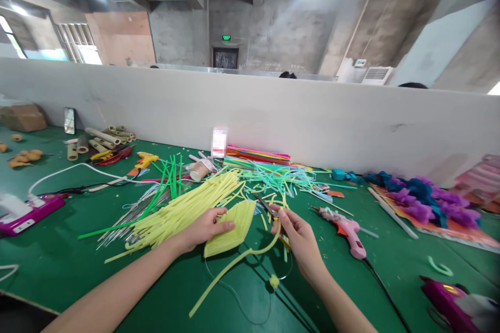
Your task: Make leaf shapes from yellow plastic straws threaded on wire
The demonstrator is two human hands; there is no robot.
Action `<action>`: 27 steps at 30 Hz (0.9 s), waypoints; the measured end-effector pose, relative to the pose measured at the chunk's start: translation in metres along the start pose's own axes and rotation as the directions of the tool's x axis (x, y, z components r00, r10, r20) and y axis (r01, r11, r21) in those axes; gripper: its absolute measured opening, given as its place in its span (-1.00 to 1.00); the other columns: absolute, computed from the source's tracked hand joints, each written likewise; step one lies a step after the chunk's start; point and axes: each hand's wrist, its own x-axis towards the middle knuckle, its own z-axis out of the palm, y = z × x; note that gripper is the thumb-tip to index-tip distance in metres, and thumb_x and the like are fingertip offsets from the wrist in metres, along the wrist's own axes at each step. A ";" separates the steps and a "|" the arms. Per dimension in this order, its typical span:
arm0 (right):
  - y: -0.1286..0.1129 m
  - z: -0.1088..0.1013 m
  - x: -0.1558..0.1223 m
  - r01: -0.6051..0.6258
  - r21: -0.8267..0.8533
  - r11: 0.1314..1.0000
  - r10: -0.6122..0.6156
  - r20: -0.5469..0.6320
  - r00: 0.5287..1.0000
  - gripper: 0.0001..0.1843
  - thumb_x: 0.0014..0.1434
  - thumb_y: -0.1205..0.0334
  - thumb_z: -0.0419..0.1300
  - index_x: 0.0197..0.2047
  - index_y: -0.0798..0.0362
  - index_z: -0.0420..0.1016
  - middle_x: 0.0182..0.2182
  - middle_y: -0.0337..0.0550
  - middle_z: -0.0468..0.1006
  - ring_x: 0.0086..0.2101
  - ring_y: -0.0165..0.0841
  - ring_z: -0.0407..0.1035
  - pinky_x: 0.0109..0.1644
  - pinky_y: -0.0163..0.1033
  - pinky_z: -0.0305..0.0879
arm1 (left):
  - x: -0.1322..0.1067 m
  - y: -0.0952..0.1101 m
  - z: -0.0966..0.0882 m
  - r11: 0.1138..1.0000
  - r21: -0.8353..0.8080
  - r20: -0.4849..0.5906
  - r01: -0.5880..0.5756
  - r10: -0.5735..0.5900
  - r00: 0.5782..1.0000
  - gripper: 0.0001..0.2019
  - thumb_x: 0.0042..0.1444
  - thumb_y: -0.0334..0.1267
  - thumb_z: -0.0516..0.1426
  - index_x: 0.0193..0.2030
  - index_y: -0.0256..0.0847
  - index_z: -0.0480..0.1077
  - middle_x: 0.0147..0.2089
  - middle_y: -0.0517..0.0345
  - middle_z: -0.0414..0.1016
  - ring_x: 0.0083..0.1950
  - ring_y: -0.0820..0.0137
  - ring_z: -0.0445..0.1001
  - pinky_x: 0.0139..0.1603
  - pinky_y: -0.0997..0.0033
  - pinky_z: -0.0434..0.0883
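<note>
Left fingers (225, 227) grip yellow panel (238, 225); right fingers (288, 222) pinch yellow strip (227, 268).
Cardboard box (24, 117), far left: contents hidden.

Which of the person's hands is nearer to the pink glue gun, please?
Right. The right hand is just left of the pink glue gun; the left hand is farther left, holding the yellow panel.

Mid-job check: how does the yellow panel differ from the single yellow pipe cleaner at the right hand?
The yellow panel is broad and flat, many strands side by side; the pipe cleaner is one narrow strand. The panel has angular corners; the pipe cleaner curves. The left hand grips the panel; the right hand pinches the pipe cleaner. Both are pale yellow.
</note>
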 end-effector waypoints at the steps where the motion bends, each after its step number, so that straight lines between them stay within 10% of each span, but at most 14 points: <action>1: 0.001 0.001 0.000 0.000 0.004 1.000 0.000 -0.005 1.000 -0.50 0.19 -0.12 0.09 0.00 0.11 0.42 -0.58 -0.25 0.43 -0.52 -0.40 0.23 -0.39 -0.32 0.18 | 0.000 0.000 0.000 1.000 0.003 0.007 -0.001 0.001 1.000 -0.45 -0.05 0.10 0.22 -0.03 -0.26 0.38 -0.16 0.03 0.53 -0.10 0.19 0.46 -0.18 0.36 0.35; 16: 0.006 0.001 -0.001 0.114 -0.239 0.964 -0.111 0.024 0.993 -0.65 0.12 -0.06 0.20 -0.44 0.07 0.42 -0.52 -0.24 0.39 -0.50 -0.42 0.22 -0.41 -0.33 0.15 | -0.002 0.004 0.001 1.000 -0.011 0.015 0.013 -0.013 1.000 -0.39 -0.07 0.13 0.23 0.03 -0.26 0.37 -0.10 -0.01 0.54 -0.04 0.14 0.46 -0.11 0.30 0.37; 27: 0.010 0.004 -0.007 0.407 -0.632 0.660 -0.409 0.153 0.900 -0.73 0.23 0.08 0.10 -0.22 -0.01 0.59 -0.31 -0.06 0.42 -0.31 -0.27 0.35 -0.22 -0.18 0.33 | -0.006 0.010 0.005 0.988 -0.151 0.123 -0.019 0.038 0.992 -0.41 -0.04 0.07 0.24 0.05 -0.25 0.33 0.01 -0.04 0.51 0.00 0.12 0.48 -0.09 0.27 0.42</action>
